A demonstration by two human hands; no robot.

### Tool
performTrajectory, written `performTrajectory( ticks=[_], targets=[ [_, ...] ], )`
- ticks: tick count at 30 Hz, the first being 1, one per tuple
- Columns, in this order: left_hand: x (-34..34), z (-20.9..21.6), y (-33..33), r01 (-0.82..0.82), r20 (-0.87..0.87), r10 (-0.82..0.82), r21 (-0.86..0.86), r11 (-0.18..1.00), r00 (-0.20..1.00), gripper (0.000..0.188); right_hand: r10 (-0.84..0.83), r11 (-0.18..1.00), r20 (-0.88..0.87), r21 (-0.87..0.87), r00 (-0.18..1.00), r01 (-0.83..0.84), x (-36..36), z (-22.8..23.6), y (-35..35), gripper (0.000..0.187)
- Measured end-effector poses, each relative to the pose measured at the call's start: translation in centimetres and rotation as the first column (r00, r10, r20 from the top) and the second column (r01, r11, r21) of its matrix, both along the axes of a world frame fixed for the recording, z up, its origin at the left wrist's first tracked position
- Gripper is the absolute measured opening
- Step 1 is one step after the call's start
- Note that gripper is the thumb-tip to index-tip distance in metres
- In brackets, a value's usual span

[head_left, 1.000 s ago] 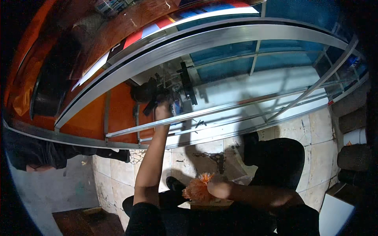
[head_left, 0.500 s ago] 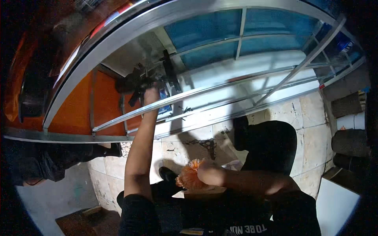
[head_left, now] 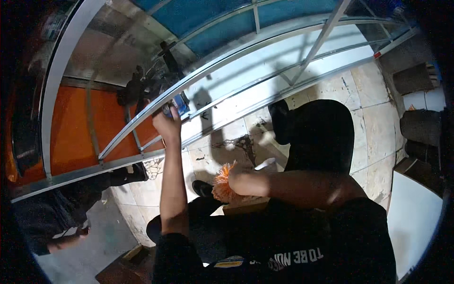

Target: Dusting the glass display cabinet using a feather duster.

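Note:
My left hand (head_left: 166,124) is raised and closed around a small blue and silver tool (head_left: 177,105) held against the silver metal frame bar (head_left: 142,124). A dark power tool (head_left: 142,87) sits just beyond the bar, up and to the left. My right hand (head_left: 241,180) is low, in front of my chest, gripping an orange fluffy cloth (head_left: 221,183). Both forearms are bare, and my dark shirt fills the lower part of the view.
Blue glass panels (head_left: 208,14) and thinner metal bars (head_left: 326,26) run across the top. An orange panel (head_left: 71,128) lies at left. Pale floor tiles (head_left: 369,123) spread below. Another person's dark-trousered legs (head_left: 61,213) stand at lower left. A white board (head_left: 414,222) is at right.
The view has swung, so the frame and glass now sit higher and further left. My left hand stays on the frame bar; my right hand still holds the orange cloth.

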State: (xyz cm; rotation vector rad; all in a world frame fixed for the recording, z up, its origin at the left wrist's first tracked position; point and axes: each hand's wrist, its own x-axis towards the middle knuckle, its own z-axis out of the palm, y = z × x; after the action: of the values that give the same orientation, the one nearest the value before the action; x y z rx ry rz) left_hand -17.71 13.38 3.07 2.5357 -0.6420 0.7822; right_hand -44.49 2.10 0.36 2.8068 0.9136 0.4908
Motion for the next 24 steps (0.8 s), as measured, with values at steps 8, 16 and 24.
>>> performTrajectory(
  ticks=[8, 16, 24],
  targets=[
    [-8.5, -11.4, 2.1, 0.204, -0.573, -0.247, -0.138, 0.969, 0.782, 0.01, 0.27, 0.962, -0.222, 0.085, 0.937, -0.258, -0.6, 0.9, 0.8, 0.028],
    [-1.1, -18.9, 3.3, 0.099, -0.372, 0.015, 0.285, 0.953, 0.928, 0.018, 0.322, 0.939, -0.213, -0.05, 0.922, -0.339, -1.7, -6.6, 4.1, 0.031],
    [0.7, -20.2, 3.0, 0.144, -0.434, 0.019, 0.339, 0.93, 0.901, 0.019, 0.505, -0.251, 0.799, -0.226, 0.327, 0.941, -1.9, -11.2, 8.5, 0.045]
  ],
)
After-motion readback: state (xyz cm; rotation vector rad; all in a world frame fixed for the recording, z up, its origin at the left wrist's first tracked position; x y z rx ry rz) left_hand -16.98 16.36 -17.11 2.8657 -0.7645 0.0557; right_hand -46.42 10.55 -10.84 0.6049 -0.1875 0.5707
